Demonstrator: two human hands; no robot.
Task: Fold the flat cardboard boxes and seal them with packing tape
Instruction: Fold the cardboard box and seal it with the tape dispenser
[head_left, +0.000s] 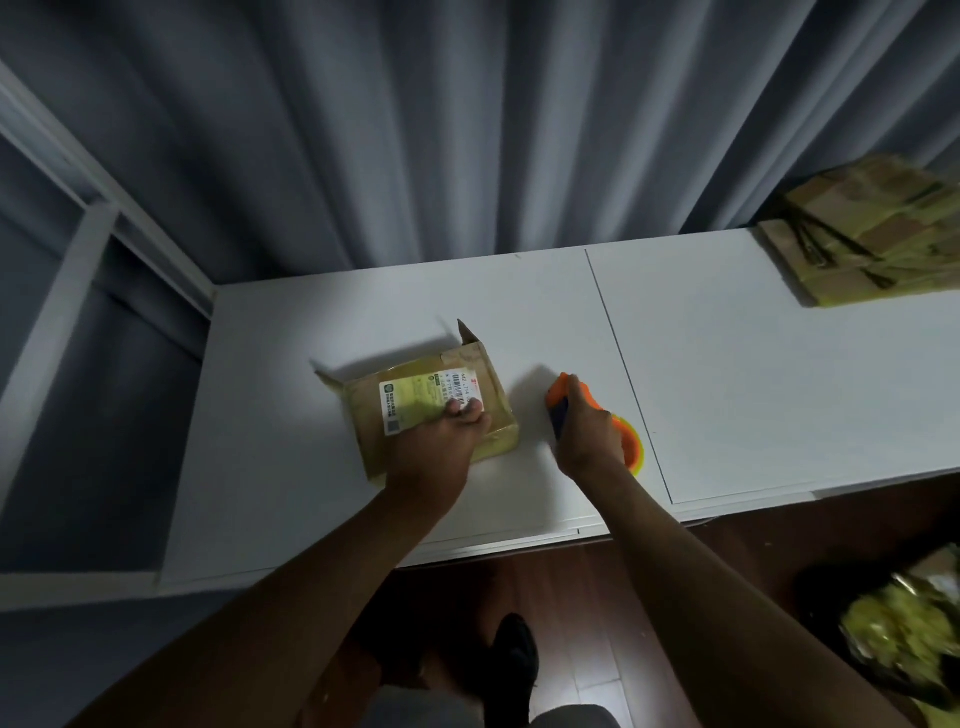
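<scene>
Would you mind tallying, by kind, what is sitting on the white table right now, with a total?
Folded cardboard box, held down by the left hand: 1
Tape dispenser, gripped by the right hand: 1
Stack of flat boxes at the table's far right corner: 1 (number of boxes in it cannot be told)
Total: 3
</scene>
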